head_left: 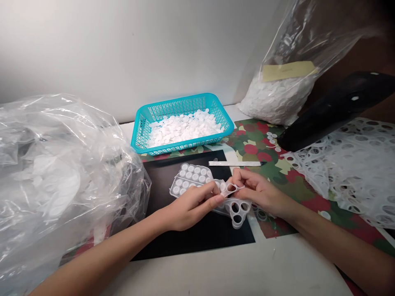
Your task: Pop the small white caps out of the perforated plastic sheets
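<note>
The worktop [277, 267] is crowded. One big, crumpled clear plastic bag [61, 172] fills its left side, and one zip bag [277, 96] packed with white discs leans in the back right corner, a cream label [288, 70] on its front. Toward the right edge lie a white perforated sheet [358, 168] and, just above it, a black object [336, 111]. A camouflage-patterned sheet [256, 144] covers the right of the worktop, and a black mat [197, 242] lies at the middle of the front edge. Near the back edge sits one turquoise plastic basket [182, 147], heaped with loose white discs [185, 129]. One narrow white strip [234, 163] lies along the mat's far side.

Over the mat, one clear plastic strip [237, 209] runs lengthwise from back left to front right, its far end pointing toward the basket. That end carries white discs in about two rows, as far as I can tell from here; the near end shows empty round holes.

The left hand [193, 205] and right hand [259, 193] both pinch it, their fingers [234, 174] closed narrowly on the plastic.
</note>
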`<state>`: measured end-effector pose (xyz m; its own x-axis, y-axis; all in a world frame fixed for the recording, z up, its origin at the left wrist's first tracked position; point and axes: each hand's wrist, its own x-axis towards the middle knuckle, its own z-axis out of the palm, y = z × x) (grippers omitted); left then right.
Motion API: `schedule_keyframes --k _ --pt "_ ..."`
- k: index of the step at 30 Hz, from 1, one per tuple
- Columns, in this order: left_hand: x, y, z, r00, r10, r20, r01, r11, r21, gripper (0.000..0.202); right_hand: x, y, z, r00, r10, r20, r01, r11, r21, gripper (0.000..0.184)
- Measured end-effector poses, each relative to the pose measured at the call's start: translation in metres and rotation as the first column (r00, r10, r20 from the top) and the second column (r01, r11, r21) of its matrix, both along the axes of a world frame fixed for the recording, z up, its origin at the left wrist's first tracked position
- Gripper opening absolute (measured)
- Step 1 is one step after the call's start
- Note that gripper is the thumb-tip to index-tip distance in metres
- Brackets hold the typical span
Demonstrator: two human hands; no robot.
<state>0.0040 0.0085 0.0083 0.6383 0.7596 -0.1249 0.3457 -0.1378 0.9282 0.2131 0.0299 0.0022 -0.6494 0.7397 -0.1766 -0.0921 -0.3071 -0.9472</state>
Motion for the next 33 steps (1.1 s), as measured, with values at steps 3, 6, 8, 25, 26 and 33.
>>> schedule_keyframes --k 3,6,8,25,26,33 --pt "-0.0007 0.0002 0.0006 0.999 -0.024 -0.027 0.024 1.000 0.019 0.027 0.0008 0.0002 0.0001 1.000 0.030 0.007 -0.030 0.998 0.063 0.028" --pt "-0.0012 -0.0004 -0.0011 0.999 -0.034 -0.043 0.036 0.998 0.057 0.025 0.0027 -0.0002 -0.0008 0.996 0.069 0.052 -0.075 0.990 0.120 0.026" --pt "-0.0008 -0.0011 -0.0023 0.999 -0.014 -0.033 0.017 0.997 0.078 0.026 0.0035 -0.0010 -0.0016 0.993 0.085 0.077 -0.095 0.986 0.137 0.024" --pt "-0.0022 0.0021 0.0016 0.991 -0.109 -0.076 0.119 0.984 0.131 0.025 0.0043 -0.0014 -0.0029 0.986 0.104 0.130 -0.129 0.971 0.201 0.021" --pt "-0.0022 0.0020 0.0015 0.990 -0.115 -0.080 0.126 0.982 0.139 0.024 0.0043 -0.0018 -0.0028 0.985 0.110 0.131 -0.136 0.970 0.202 0.022" --pt "-0.0038 0.0028 -0.0083 1.000 0.000 0.005 0.000 0.999 0.048 0.021 0.0062 0.0030 -0.0044 0.999 -0.026 0.045 0.017 0.981 0.193 0.023"
